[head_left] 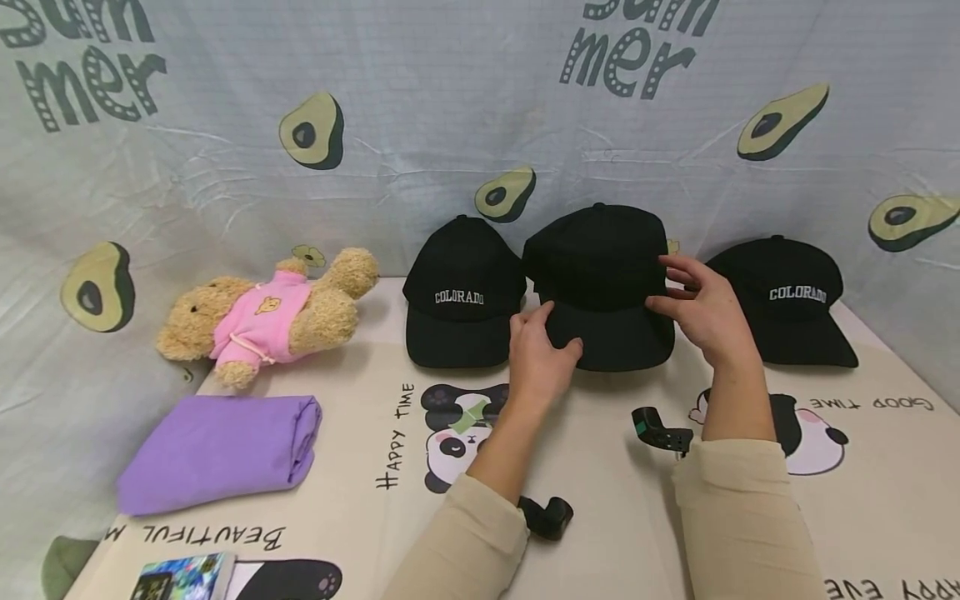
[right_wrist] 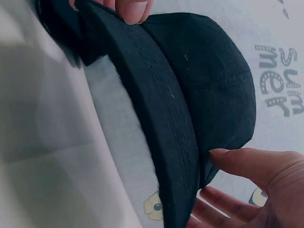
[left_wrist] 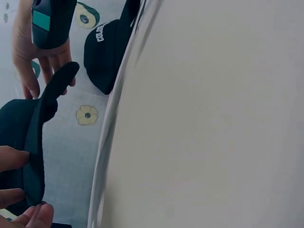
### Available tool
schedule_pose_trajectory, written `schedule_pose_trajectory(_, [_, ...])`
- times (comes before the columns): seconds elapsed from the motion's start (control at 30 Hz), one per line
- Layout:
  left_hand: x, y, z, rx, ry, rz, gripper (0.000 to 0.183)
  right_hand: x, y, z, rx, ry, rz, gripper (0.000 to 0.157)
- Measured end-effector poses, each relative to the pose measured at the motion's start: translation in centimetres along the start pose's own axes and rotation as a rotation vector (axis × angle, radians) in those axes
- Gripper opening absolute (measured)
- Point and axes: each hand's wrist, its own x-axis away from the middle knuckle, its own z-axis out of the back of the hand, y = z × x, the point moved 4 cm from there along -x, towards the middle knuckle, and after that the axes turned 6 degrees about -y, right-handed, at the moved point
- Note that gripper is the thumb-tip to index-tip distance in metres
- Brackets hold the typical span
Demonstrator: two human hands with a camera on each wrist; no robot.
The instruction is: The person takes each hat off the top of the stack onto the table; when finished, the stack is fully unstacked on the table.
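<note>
A plain-fronted black cap is held between both hands at the back of the table, its brim toward me. My left hand pinches the brim's left side; in the left wrist view, fingertips lie against the brim. On the cap's other side is my right hand, its thumb on the crown and its fingers behind the edge, as the right wrist view shows. Black caps lettered COLORADO sit on either side, one to the left and one to the right.
A teddy bear in a pink top lies at the back left. Nearer are a folded purple cloth and a colourful flat item, cut off by the frame. A printed curtain hangs right behind the caps.
</note>
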Motion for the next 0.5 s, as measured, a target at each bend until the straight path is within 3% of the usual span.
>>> schedule_pose_trajectory(0.5, [-1.0, -1.9, -2.7, -0.010, -0.022, 0.031, 0.059, -0.3, 2.4, 0.1, -0.044, 0.024, -0.068, 0.066])
